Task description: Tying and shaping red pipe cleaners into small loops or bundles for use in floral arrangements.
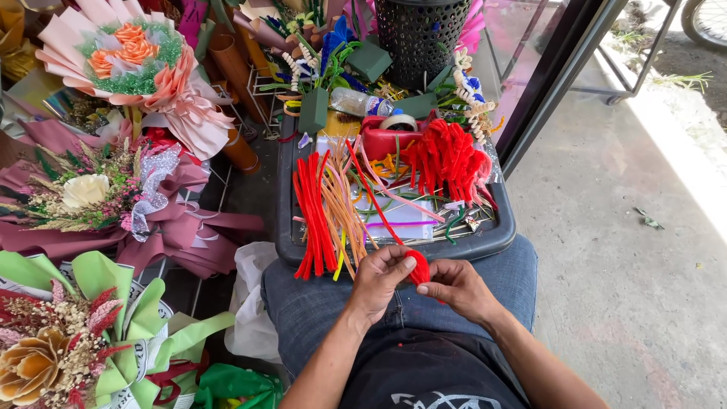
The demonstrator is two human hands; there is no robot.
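Observation:
Over my lap, both hands pinch a small red coil of pipe cleaner [419, 269]. My left hand [382, 276] grips it from the left with thumb and fingers. My right hand [457, 288] holds its right side with the fingertips. A long red pipe cleaner strand [371, 193] runs from the coil up across the dark tray [496, 235] on my knees. The tray holds a bundle of red pipe cleaners [312, 216], orange ones [344, 208] and a heap of bent red ones [447, 159].
A red tape dispenser [388, 136], green foam blocks [313, 111] and a black mesh basket [420, 30] lie at the tray's far end. Wrapped bouquets [136, 68] crowd the left side. A white plastic bag [250, 303] sits by my left thigh. Concrete floor [621, 250] lies right.

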